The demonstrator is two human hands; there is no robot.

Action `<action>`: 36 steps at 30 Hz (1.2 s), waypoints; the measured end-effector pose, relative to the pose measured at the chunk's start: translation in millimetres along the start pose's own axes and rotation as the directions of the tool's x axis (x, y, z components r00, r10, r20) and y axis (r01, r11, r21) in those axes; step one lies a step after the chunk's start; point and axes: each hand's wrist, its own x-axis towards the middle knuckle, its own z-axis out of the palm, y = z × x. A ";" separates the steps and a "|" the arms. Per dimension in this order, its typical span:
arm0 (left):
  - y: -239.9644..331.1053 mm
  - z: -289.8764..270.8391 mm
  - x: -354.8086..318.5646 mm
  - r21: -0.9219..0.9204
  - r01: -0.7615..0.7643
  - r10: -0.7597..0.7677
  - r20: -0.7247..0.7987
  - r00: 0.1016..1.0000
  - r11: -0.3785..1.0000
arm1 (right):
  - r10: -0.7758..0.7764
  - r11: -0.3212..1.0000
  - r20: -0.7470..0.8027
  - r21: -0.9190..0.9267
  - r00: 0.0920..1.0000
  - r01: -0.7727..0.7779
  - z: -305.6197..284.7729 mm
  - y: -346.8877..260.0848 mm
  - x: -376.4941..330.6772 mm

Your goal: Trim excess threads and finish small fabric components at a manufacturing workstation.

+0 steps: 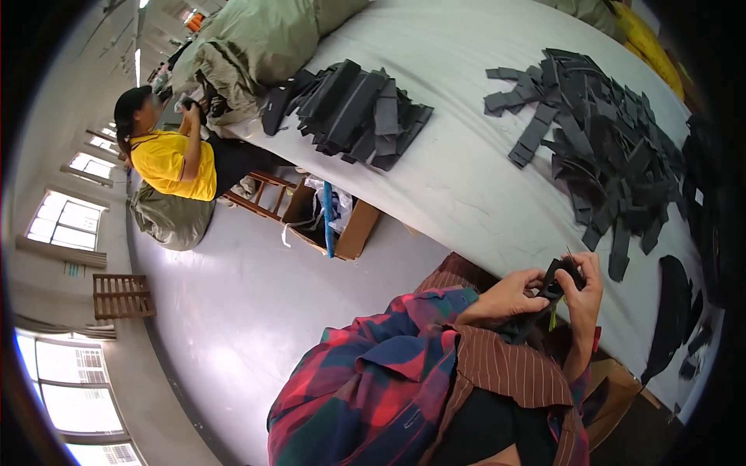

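Close to the table's near edge, both my hands grip one small folded strip of black fabric (pixel 550 286). My left hand (pixel 505 297) pinches its left side between thumb and fingers. My right hand (pixel 584 295) curls round the other end, thumb pressed on top. A thin pointed thing shows above the right fingers, too small to name. Something yellow-green hangs just below the strip. Beyond my hands lies a large loose heap of dark grey fabric strips (pixel 614 140). Farther left, more dark strips lie in a neater stack (pixel 353 113).
A white-covered table (pixel 443 186) stretches away from me. Green cloth bundles (pixel 272 39) rest at its far left. Black curved pieces (pixel 668 311) lie at the right. On the floor stands a cardboard box (pixel 361 229). A person in a yellow shirt (pixel 175 163) works at the left.
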 end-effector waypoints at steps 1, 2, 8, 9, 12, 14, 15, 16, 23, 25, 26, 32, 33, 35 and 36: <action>2.8 -0.2 -3.1 0.019 0.030 -0.030 -0.025 0.999 0.999 | -0.006 1.000 0.000 0.015 1.000 0.006 -2.1 0.9 -1.9; 13.4 3.9 -8.5 0.034 0.064 -0.063 -0.046 0.997 0.997 | -0.008 1.000 -0.004 0.027 1.000 0.008 -4.0 0.2 -4.1; 16.4 0.7 -5.8 -0.160 0.091 -0.097 -0.031 0.995 0.983 | -0.107 0.991 -0.169 0.064 0.980 0.120 4.0 -0.9 -6.1; 24.5 0.6 -7.4 -0.200 0.108 -0.113 -0.016 0.993 0.974 | -0.099 0.993 -0.210 0.045 0.973 0.111 0.1 5.2 -5.7; 31.8 -15.9 -21.1 -0.491 0.182 -0.253 -0.081 0.964 0.852 | -0.251 0.967 -0.257 -0.039 0.933 0.250 7.4 -32.5 -3.5; 44.8 -25.0 -32.5 -0.650 0.156 -0.179 0.031 0.983 0.744 | -0.330 0.944 -0.215 -0.104 0.919 0.314 9.4 -45.3 -8.5; 46.2 -31.9 -37.9 -0.623 0.076 -0.076 0.027 0.997 0.779 | -0.340 0.939 -0.177 -0.121 0.924 0.323 13.4 -54.2 -12.1; 49.1 -31.1 -35.4 -0.632 0.000 -0.041 -0.049 0.998 0.775 | -0.396 0.915 -0.170 -0.159 0.903 0.371 18.3 -53.1 -15.0; 34.2 -25.1 -48.3 -0.692 -0.012 -0.036 -0.055 0.998 0.721 | -0.472 0.870 -0.116 -0.223 0.874 0.441 45.6 -45.3 -32.4; 27.1 -23.6 -55.3 -0.702 0.020 -0.041 -0.013 0.999 0.712 | -0.476 0.866 -0.116 -0.235 0.872 0.441 53.7 -43.3 -35.4; 24.1 -22.2 -54.7 -0.692 0.001 -0.029 -0.029 0.999 0.722 | -0.505 0.847 -0.133 -0.269 0.853 0.459 56.3 -40.8 -34.0; 14.0 -22.3 -59.7 -0.638 0.040 -0.005 0.058 0.998 0.769 | -0.553 0.809 -0.249 -0.388 0.795 0.442 67.8 -31.0 -35.4; 15.8 -16.4 -61.3 -0.641 0.025 -0.030 0.003 1.000 0.767 | -0.564 0.799 -0.284 -0.424 0.775 0.426 67.4 -31.1 -36.5; 16.6 -11.3 -65.3 -0.628 0.013 -0.048 -0.039 0.998 0.778 | -0.542 0.817 -0.303 -0.409 0.784 0.407 65.7 -31.1 -41.6; 16.4 -11.4 -66.6 -0.612 -0.006 -0.062 -0.090 0.994 0.791 | -0.521 0.835 -0.320 -0.386 0.792 0.393 65.0 -32.0 -44.4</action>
